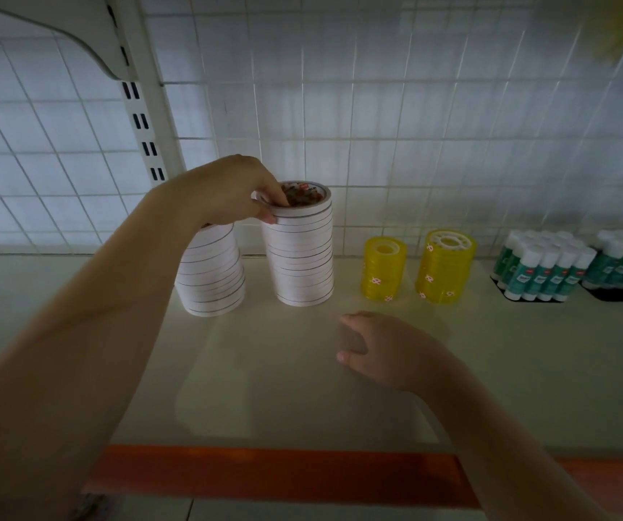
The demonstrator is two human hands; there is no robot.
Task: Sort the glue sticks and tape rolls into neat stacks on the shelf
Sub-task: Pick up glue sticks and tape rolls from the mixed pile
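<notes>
We see a white wire grid (pixel 396 118) behind, a slotted upright (pixel 140 122) with a bracket (pixel 76 35) at upper left, and an orange strip (pixel 276 473) along the front edge.

We see two white tape stacks (pixel 298 253) upright near the shelf's (pixel 528 351) back edge, two yellow tape stacks (pixel 446 267) beside them, and capped glue sticks (pixel 545 267) upright toward its right end

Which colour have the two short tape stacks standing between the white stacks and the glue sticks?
Translucent yellow tape stacks, with small red-and-white marks, seen in the head view.
</notes>
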